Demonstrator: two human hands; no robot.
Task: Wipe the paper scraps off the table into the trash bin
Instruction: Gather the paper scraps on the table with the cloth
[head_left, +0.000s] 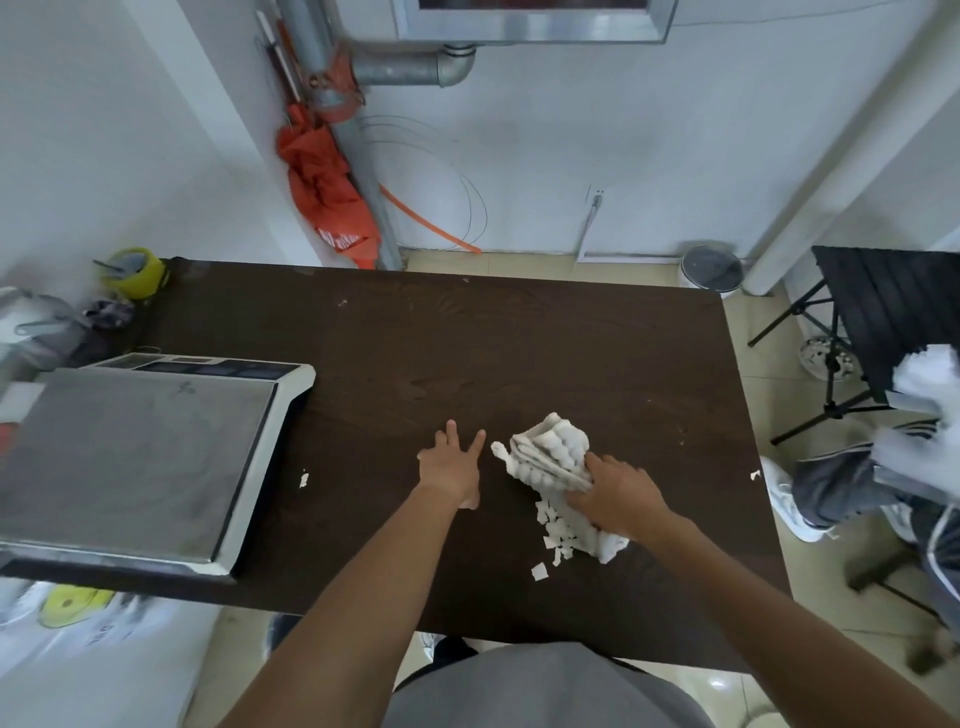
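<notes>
The right hand (618, 491) presses flat on a white cloth (553, 457), fingers spread over it, not clenched; the left hand (451, 467) lies open on the table (467, 353) at the cloth's 9 o'clock, holding nothing. Paper scraps (558, 525) sit heaped against the cloth's near edge, with strays at 6 o'clock and others near the table's left and right edges. The bin (711, 270) stands on the floor past the table's 1 o'clock corner, lid shut, contents hidden. A scale (140, 457) fills the table's 9 o'clock side.
</notes>
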